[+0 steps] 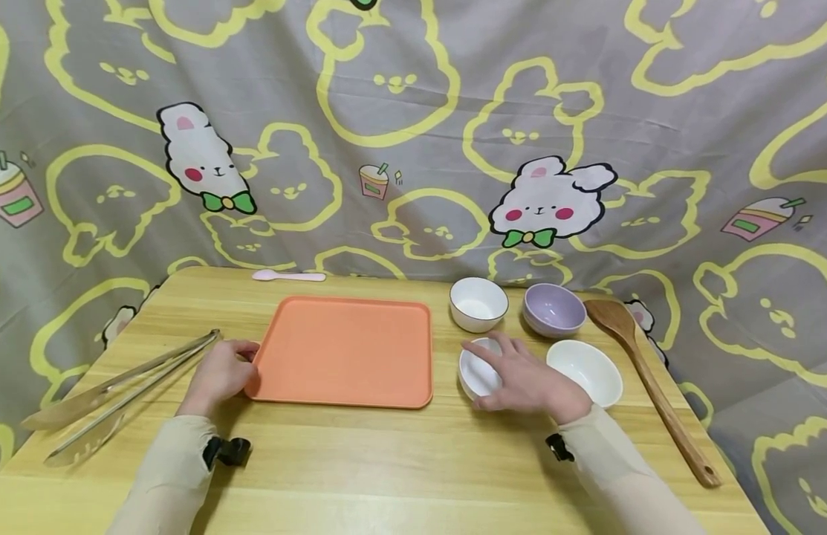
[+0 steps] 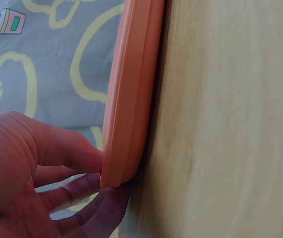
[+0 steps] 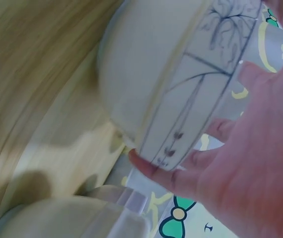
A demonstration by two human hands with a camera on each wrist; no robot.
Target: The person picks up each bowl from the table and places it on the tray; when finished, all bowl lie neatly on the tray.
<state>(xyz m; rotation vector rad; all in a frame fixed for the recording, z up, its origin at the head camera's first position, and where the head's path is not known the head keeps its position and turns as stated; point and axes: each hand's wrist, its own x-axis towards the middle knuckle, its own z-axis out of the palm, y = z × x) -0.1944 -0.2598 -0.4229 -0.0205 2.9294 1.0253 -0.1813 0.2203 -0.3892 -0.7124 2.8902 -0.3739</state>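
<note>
An orange tray [image 1: 346, 349] lies flat on the wooden table. My left hand [image 1: 221, 373] grips its left edge near the front corner, and the left wrist view shows the thumb [image 2: 79, 151] against the rim with the fingers around the corner. To the right of the tray, my right hand [image 1: 523, 380] holds a small white bowl [image 1: 475, 369] from above, its fingers and thumb spread around the rim. Dark line drawings decorate the bowl's outer band [image 3: 181, 106] in the right wrist view. The hand covers part of the bowl in the head view.
Behind the held bowl stand a white bowl [image 1: 478, 305] and a purple bowl [image 1: 555, 310]; another white bowl [image 1: 585, 373] is at its right. A wooden spatula [image 1: 643, 371] lies far right, metal tongs [image 1: 128, 386] far left, a pink spoon [image 1: 289, 276] at the back before a patterned curtain [image 1: 413, 111].
</note>
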